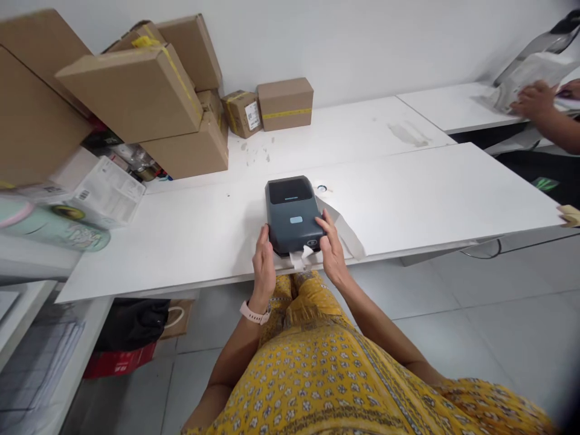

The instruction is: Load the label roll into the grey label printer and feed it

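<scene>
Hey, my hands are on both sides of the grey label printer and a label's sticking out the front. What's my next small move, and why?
Probably pinch the white label with the right hand and tear it off while the left hand steadies the printer: the label curls free from the front slot, between both hands.

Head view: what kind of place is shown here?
Probably a parcel packing or shipping room. Taped cardboard boxes are piled by the wall, a small label printer sits on the white table, and a co-worker's hand lies on a mailing bag.
</scene>
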Motion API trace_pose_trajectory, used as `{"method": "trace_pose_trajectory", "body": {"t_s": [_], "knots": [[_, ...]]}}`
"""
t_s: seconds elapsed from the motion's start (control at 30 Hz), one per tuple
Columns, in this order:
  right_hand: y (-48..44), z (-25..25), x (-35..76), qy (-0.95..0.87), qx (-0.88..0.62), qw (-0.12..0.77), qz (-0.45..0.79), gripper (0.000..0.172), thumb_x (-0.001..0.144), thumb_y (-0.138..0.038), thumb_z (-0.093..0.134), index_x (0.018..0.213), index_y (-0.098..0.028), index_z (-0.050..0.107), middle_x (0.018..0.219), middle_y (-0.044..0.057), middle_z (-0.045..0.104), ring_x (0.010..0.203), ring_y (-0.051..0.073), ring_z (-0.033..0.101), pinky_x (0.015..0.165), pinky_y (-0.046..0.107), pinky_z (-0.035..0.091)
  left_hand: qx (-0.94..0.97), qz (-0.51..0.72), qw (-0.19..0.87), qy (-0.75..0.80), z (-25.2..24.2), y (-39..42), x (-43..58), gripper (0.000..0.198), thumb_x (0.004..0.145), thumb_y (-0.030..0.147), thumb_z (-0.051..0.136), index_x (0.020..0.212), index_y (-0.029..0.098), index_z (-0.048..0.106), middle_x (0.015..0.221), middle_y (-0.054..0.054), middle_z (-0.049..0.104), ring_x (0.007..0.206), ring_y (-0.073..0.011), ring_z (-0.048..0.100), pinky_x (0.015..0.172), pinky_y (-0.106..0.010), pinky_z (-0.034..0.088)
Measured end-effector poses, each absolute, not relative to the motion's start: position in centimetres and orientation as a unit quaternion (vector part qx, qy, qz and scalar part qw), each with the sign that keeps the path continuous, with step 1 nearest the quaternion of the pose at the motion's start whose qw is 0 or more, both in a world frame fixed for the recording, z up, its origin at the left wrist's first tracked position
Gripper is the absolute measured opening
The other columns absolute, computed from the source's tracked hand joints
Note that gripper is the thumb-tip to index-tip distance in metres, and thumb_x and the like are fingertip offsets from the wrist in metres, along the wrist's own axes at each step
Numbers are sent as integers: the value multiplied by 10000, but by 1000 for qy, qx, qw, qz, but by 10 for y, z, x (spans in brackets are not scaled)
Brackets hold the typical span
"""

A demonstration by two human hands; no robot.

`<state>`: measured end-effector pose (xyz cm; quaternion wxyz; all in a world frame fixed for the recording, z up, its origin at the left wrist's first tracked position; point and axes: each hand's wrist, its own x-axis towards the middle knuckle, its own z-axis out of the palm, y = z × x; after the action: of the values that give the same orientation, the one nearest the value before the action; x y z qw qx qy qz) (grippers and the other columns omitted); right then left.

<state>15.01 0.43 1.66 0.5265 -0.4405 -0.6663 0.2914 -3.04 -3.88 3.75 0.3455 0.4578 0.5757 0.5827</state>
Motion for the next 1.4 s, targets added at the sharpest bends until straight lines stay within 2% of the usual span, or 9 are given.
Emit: {"method": "trace_pose_trajectory", "body": {"t_s": [0.13, 0.3, 0.5, 0.67, 0.8, 0.93, 1.1, 1.2, 1.4], "knots": [[8, 30, 153, -624, -431, 547, 354, 616, 1058, -665, 298, 1589, -382, 429, 1730, 14, 356, 1610, 265, 312, 1317, 524, 299, 452, 630, 343, 531, 52, -24, -31, 645, 1028, 652, 392, 1511, 258, 557, 1653, -76, 488, 1569, -245, 403, 1314, -422, 309], [60, 76, 149, -704, -403, 528, 252, 705, 1053, -704, 168, 1679, -383, 202, 1769, 13, 255, 1647, 274, 199, 1340, 558, 204, 496, 658, 309, 475, 79, 31, -49, 651, 1042, 653, 326, 1586, 308, 424, 1661, -67, 474, 1567, -256, 407, 1288, -460, 337], [153, 116, 126, -765, -421, 481, 77, 794, 1052, -703, 214, 1692, -341, -86, 1769, 73, 208, 1652, 344, 138, 1294, 653, 226, 508, 521, 306, 614, 54, 90, -56, 757, 948, 285, 629, 1634, 231, 313, 1701, -118, 396, 1595, -259, 352, 1282, -399, 344], [201, 131, 127, -773, -409, 480, 68, 849, 1023, -736, 298, 1699, -304, 17, 1747, 93, 261, 1624, 345, 225, 1279, 592, 285, 533, 454, 308, 644, 28, 87, -50, 897, 795, 122, 662, 1628, 177, 334, 1618, -137, 517, 1528, -305, 460, 1265, -431, 380], [179, 123, 131, -753, -413, 507, 76, 591, 1095, -529, 269, 1579, -225, 419, 1528, 146, 573, 1398, 303, 552, 1158, 502, 451, 532, 437, 291, 664, 31, 82, -48, 921, 778, 119, 649, 1634, 158, 313, 1563, -161, 572, 1454, -314, 545, 1218, -451, 428], [147, 104, 124, -879, -387, 259, 104, 373, 1033, -245, 416, 1205, -168, 739, 1199, 117, 782, 1093, 258, 726, 977, 379, 536, 528, 427, 279, 679, 36, 81, -46, 924, 763, 126, 661, 1627, 172, 336, 1544, -158, 592, 1396, -333, 595, 1167, -457, 469], [148, 88, 108, -935, -349, -22, 52, 343, 910, -131, 588, 1194, -154, 779, 1110, 155, 819, 1123, 300, 743, 1165, 473, 381, 501, 435, 283, 692, 36, 78, -45, 963, 754, 139, 668, 1643, 209, 304, 1563, -134, 582, 1359, -328, 622, 1146, -467, 485], [154, 85, 98, -940, -327, -58, 73, 334, 828, -102, 675, 1118, -195, 809, 1065, 124, 834, 1083, 292, 766, 1202, 490, 340, 518, 435, 285, 679, 37, 75, -47, 984, 755, 79, 593, 1666, 247, 262, 1491, -86, 655, 1296, -306, 664, 1141, -475, 488], [161, 96, 105, -945, -291, -54, 136, 544, 779, -84, 715, 1304, -227, 734, 1140, 86, 818, 1067, 268, 759, 1000, 388, 522, 534, 435, 265, 675, 37, 75, -49, 996, 724, 16, 546, 1653, 297, 323, 1543, -22, 614, 1402, -313, 592, 1212, -489, 428]]}}
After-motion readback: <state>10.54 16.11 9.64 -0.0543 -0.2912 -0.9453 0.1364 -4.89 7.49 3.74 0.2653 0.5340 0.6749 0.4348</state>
